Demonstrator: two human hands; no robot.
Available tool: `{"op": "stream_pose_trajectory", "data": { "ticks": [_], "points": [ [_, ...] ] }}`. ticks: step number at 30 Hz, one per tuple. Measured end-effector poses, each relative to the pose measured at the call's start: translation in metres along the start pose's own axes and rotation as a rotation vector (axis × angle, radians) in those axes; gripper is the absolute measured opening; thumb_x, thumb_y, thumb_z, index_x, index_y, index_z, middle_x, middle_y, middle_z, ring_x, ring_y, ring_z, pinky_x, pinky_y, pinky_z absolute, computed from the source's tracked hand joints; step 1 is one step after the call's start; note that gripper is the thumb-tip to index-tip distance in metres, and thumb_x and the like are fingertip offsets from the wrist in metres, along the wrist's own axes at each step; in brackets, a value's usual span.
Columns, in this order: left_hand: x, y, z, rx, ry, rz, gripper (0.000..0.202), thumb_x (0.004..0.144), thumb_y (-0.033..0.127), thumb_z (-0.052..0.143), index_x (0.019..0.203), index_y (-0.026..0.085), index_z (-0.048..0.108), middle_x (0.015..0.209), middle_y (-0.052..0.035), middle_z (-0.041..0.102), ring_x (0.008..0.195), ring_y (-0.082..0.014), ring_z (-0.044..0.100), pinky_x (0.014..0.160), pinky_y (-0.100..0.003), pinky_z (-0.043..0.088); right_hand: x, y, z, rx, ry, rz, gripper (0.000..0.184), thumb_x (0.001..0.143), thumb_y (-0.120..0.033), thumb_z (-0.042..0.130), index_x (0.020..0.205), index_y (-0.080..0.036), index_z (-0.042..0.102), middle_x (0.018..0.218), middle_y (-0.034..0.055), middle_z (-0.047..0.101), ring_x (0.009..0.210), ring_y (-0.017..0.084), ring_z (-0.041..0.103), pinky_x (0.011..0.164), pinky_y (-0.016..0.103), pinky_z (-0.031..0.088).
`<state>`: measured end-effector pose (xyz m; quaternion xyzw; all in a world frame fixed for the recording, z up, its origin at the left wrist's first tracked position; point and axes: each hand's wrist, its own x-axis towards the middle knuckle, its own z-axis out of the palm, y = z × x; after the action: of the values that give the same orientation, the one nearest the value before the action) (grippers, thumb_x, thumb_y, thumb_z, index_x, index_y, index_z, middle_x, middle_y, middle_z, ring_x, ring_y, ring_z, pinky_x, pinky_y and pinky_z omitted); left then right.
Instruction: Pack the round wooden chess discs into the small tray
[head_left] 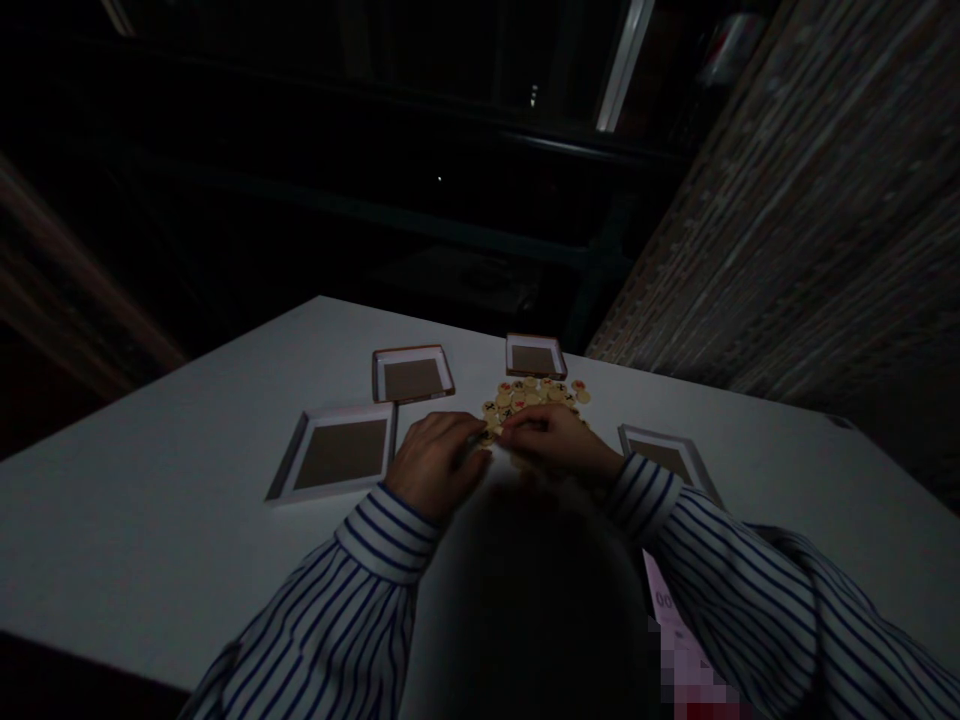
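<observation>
A heap of small round pale discs (pixel 534 397) with red and black marks lies on the white table (pixel 150 510). My left hand (pixel 436 462) and my right hand (pixel 555 438) meet at the near edge of the heap, fingers curled and pinched together on the discs. What exactly sits between the fingertips is too dark and small to make out. Both sleeves are white with blue stripes.
Several shallow white-rimmed trays with brown floors stand around the heap: a large tray (pixel 337 453) at left, a second tray (pixel 412 375) behind it, a small tray (pixel 535 356) at the back, a tray (pixel 667 452) at right. A brick wall (pixel 810 230) rises on the right.
</observation>
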<state>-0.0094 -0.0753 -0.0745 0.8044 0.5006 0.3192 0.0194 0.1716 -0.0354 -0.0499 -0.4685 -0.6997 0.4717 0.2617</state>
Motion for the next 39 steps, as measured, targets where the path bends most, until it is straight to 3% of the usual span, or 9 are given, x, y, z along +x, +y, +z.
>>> {"op": "stream_pose_trajectory", "data": {
  "ticks": [5, 9, 16, 24, 29, 39],
  "points": [
    [0.0, 0.001, 0.005, -0.021, 0.09, 0.055, 0.03, 0.075, 0.028, 0.056, 0.103, 0.016, 0.056, 0.097, -0.0076, 0.063, 0.093, -0.0209, 0.055, 0.083, -0.038, 0.043, -0.001, 0.001, -0.004, 0.185, -0.015, 0.068, 0.022, 0.07, -0.033, 0.06, 0.079, -0.013, 0.064, 0.061, -0.0022, 0.058, 0.051, 0.006, 0.047, 0.046, 0.018, 0.032],
    [0.0, 0.004, 0.007, -0.039, 0.145, 0.086, 0.029, 0.076, 0.027, 0.057, 0.103, 0.016, 0.056, 0.094, -0.0072, 0.064, 0.089, -0.0196, 0.057, 0.08, -0.036, 0.044, 0.0, 0.002, -0.005, 0.218, -0.034, 0.086, 0.022, 0.072, -0.034, 0.058, 0.08, -0.015, 0.065, 0.055, -0.004, 0.054, 0.047, 0.005, 0.042, 0.044, 0.018, 0.029],
    [0.002, 0.008, 0.006, -0.036, 0.185, 0.087, 0.023, 0.079, 0.029, 0.054, 0.098, 0.017, 0.059, 0.089, -0.0068, 0.066, 0.084, -0.0192, 0.058, 0.075, -0.035, 0.044, -0.008, -0.017, 0.0, 0.23, -0.066, 0.076, 0.016, 0.076, -0.027, 0.055, 0.077, -0.014, 0.063, 0.055, -0.0048, 0.053, 0.046, 0.004, 0.041, 0.045, 0.016, 0.031],
    [0.005, 0.007, 0.008, 0.009, 0.005, 0.018, 0.024, 0.078, 0.033, 0.052, 0.094, 0.018, 0.062, 0.092, -0.006, 0.064, 0.088, -0.0201, 0.055, 0.079, -0.036, 0.043, -0.008, -0.003, -0.02, 0.209, 0.004, 0.022, 0.019, 0.076, -0.03, 0.055, 0.078, -0.014, 0.064, 0.075, 0.0014, 0.064, 0.058, 0.007, 0.049, 0.054, 0.019, 0.04],
    [0.007, 0.007, 0.016, 0.067, -0.125, -0.002, 0.026, 0.078, 0.036, 0.051, 0.092, 0.02, 0.065, 0.1, -0.0065, 0.061, 0.094, -0.0229, 0.053, 0.082, -0.039, 0.042, -0.018, 0.006, -0.041, 0.164, 0.092, 0.006, 0.016, 0.074, -0.026, 0.055, 0.074, -0.013, 0.064, 0.072, 0.0015, 0.063, 0.061, 0.008, 0.051, 0.062, 0.022, 0.041],
    [0.008, -0.001, 0.021, 0.176, -0.247, 0.022, 0.03, 0.075, 0.041, 0.052, 0.092, 0.022, 0.068, 0.108, -0.0094, 0.057, 0.101, -0.0272, 0.051, 0.086, -0.043, 0.041, -0.047, 0.018, -0.063, 0.036, 0.181, 0.05, 0.017, 0.074, -0.025, 0.054, 0.078, -0.012, 0.065, 0.076, 0.0024, 0.065, 0.069, 0.011, 0.057, 0.069, 0.024, 0.044]
  ]
}}
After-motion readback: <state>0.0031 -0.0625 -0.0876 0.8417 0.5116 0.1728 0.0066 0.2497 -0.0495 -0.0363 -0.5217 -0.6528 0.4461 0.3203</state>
